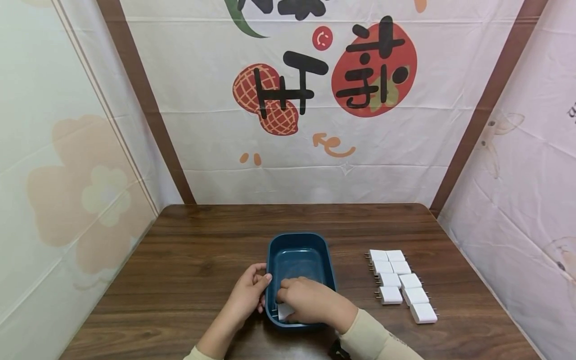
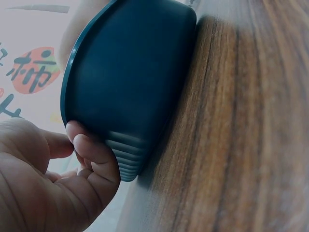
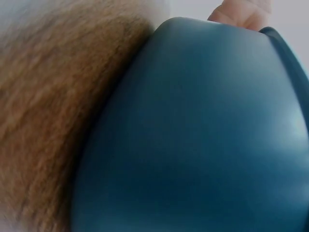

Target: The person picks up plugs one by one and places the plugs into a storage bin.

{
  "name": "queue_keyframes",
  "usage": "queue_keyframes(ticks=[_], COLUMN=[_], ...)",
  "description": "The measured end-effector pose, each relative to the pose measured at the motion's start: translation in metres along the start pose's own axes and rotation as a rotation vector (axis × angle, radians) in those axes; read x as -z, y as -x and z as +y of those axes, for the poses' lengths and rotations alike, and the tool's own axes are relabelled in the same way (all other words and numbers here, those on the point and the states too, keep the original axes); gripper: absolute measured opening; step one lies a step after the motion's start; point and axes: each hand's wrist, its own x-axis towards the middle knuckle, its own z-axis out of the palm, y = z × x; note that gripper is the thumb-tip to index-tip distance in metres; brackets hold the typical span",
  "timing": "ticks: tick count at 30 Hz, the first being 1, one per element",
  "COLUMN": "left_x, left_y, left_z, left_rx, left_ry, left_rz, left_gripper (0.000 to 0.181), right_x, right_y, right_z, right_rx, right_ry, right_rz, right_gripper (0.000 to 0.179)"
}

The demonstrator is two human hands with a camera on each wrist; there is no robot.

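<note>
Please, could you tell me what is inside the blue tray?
Inside the blue tray, the right hand holds one white plug adapter, partly hidden. The far part of the tray's floor is bare; what lies beneath the hand cannot be seen.

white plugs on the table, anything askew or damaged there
No damage is visible. The plugs form two slightly crooked columns, prongs outward. The oddest bit is the nearest plug of the right column, which has no partner beside it, leaving the layout lopsided.
</note>
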Motion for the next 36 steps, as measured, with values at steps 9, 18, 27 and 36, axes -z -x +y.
queue_keyframes(ticks=[9,18,27,36], left_x=[-0.0006,-0.0002,-0.0004,-0.0017], left_y=[0.0004,0.0001,0.0000,0.0000], left_z=[-0.0006,-0.0015,0.0000,0.0004], left_rx=[-0.001,-0.006,0.000,0.009], left_ry=[-0.005,0.002,-0.008,-0.011], left_rz=[0.000,-0.008,0.000,0.002], left_gripper=[0.042,0.043,0.043,0.042], right_x=[-0.0008,-0.0050,-0.0024,0.0004], right_y=[-0.0005,-0.0009,-0.0013,0.0007], right_z=[0.0010,0.0027,0.0032,0.0057], right_rx=[0.007,-0.003,0.007,0.027], right_ry=[-0.024,-0.038,-0.028,-0.029], right_rz=[-0.017,-0.020,-0.021,-0.005], right_gripper=[0.032,0.032,0.033,0.034])
